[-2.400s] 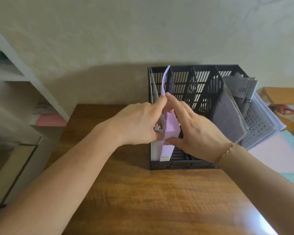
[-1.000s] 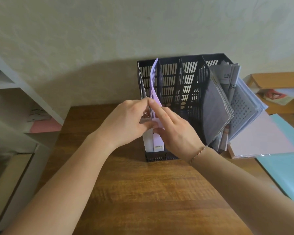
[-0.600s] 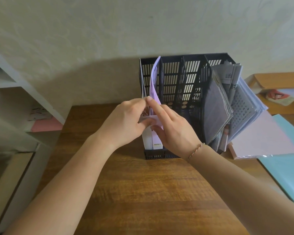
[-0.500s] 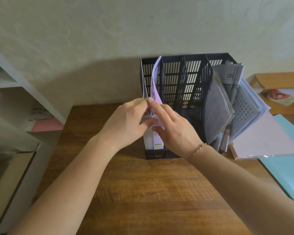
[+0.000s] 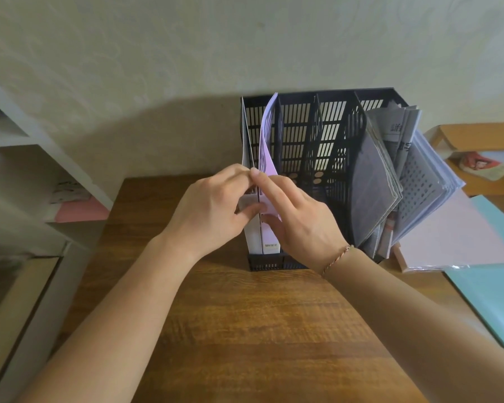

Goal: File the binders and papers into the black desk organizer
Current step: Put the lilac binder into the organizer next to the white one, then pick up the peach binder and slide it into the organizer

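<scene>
Together, hands (image 5: 253, 210) pinch lilac binder (image 5: 266, 146).

Dim soft light, blurred warped edges, wall shadow

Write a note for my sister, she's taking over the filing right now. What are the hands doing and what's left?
Left hand: pinches the white binder.
Right hand: holds the purple binder beside it.
Both binders stand in the leftmost slot of the black desk organizer. The two middle slots look empty. The rightmost slot holds grey folders and newspapers, leaning right.
Done: two binders in, rightmost slot filled.
Left: let go of the binders; probably file the pink folder and the teal sheet, both flat on the desk at right.
</scene>
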### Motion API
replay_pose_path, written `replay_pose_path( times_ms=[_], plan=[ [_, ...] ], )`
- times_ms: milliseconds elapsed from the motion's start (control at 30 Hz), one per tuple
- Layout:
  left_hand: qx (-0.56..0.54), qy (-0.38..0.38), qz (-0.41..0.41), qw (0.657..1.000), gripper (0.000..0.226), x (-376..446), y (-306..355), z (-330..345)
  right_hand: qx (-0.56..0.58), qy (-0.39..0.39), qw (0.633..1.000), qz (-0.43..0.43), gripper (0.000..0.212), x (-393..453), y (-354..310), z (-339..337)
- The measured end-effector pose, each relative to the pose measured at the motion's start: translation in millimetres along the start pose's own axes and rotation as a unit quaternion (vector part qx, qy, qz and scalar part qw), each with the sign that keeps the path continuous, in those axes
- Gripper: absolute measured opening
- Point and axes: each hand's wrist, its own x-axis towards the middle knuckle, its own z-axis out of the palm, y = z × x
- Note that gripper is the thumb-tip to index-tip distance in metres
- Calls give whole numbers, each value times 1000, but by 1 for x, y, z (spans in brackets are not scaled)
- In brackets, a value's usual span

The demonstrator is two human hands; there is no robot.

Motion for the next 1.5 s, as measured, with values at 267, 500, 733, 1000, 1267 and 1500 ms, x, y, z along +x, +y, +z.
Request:
replay_pose_path(
  times_ms=[267, 500, 733, 1000, 1267, 1500],
  plan=[
    [27, 40, 21, 999, 36, 0, 2, -6, -12, 0, 1000, 6, 86, 0, 0, -4],
    [32, 148, 21, 988, 30, -5, 6, -6, 16, 7, 1000, -7, 83, -5, 2, -10],
    [-96, 310, 194, 926, 15, -8, 50, 34, 61, 59, 995, 49, 55, -72, 25, -31],
    [-257, 156, 260, 918, 19, 4, 173, 147, 52, 135, 962, 233, 41, -204, 93, -93],
    [-371, -168, -288, 867, 50, 44, 259, 306, -9, 20, 842, 539, 45, -326, 222, -129],
    [-479, -75, -583, 652, 41, 106, 270, 348, -9, -212, 821, 530, 60, -307, 336, -121]
  ],
)
